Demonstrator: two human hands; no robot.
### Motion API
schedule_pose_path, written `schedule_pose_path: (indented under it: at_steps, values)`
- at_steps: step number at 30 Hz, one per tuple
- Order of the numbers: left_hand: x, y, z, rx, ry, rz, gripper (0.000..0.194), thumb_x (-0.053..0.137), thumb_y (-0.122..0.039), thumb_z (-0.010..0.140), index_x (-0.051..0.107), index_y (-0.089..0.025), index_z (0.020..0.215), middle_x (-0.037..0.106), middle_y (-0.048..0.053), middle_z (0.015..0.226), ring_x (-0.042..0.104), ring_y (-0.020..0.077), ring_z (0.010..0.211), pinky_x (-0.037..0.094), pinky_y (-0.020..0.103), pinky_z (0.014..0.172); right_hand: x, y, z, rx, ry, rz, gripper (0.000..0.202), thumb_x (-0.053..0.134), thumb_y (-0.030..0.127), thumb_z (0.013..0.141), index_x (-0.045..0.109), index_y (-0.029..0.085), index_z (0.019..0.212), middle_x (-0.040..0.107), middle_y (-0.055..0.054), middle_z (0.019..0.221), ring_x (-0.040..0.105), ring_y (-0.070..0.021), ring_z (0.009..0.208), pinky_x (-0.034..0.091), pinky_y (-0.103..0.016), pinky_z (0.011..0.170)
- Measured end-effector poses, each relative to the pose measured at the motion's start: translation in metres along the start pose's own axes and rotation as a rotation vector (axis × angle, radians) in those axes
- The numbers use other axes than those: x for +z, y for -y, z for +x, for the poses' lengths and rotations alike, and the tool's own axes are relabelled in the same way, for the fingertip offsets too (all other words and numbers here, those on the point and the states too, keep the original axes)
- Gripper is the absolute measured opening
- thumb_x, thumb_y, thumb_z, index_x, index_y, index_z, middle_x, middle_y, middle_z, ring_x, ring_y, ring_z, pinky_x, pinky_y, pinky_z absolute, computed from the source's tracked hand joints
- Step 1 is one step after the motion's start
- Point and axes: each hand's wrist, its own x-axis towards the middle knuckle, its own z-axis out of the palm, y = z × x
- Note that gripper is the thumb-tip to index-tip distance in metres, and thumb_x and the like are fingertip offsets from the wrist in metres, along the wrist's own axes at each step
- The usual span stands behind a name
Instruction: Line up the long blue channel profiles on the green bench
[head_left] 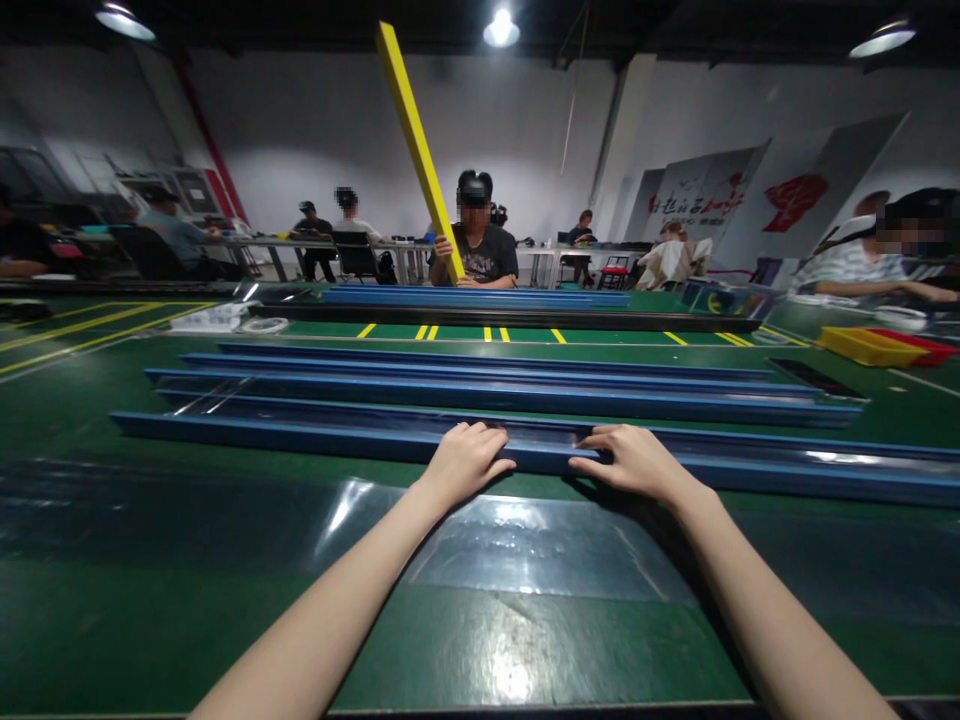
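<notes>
A long blue channel (285, 432) lies crosswise in front of me, its open side up. My left hand (466, 462) grips its near wall, fingers over the rim and thumb on the outer face. A short way to the right, my right hand (630, 458) holds the same wall with its fingertips inside and its thumb outside. Beneath my forearms a clear plastic strip (525, 545) stretches across the table, shiny with reflections. Right behind the near channel lie more blue channels (525, 385), side by side.
The green table (450, 660) has yellow line marks. Farther back are a black bar (510, 318), more blue pieces (480, 297), a yellow tray (870, 345) and a dark flat object (816, 378). Across the table a person (487, 255) holds a tall yellow bar (418, 145).
</notes>
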Motion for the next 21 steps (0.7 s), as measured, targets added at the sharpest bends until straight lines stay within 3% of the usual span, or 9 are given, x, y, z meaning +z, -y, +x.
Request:
schedule_pose_path:
  at_steps: [11, 21]
  values:
    - [0.0004, 0.0023, 0.0004, -0.009, 0.013, 0.006, 0.034, 0.041, -0.046, 0.083, 0.055, -0.016, 0.092, 0.062, 0.006, 0.087, 0.054, 0.0173, 0.084, 0.038, 0.027, 0.069, -0.0039, 0.0022, 0.0005, -0.002, 0.031, -0.046, 0.048, 0.033, 0.053, 0.080, 0.066, 0.020, 0.073, 0.063, -0.005, 0.075, 0.056, -0.0154, 0.066, 0.033, -0.023, 0.057]
    - [-0.0024, -0.0002, 0.0028, -0.045, 0.055, 0.030, 0.032, 0.043, -0.046, 0.082, 0.055, -0.017, 0.087, 0.061, 0.005, 0.082, 0.054, 0.0178, 0.081, 0.038, 0.027, 0.067, -0.0028, 0.0026, 0.0002, -0.010, 0.036, -0.076, 0.047, 0.033, 0.053, 0.081, 0.065, 0.020, 0.071, 0.061, -0.005, 0.073, 0.056, -0.0154, 0.066, 0.033, -0.024, 0.058]
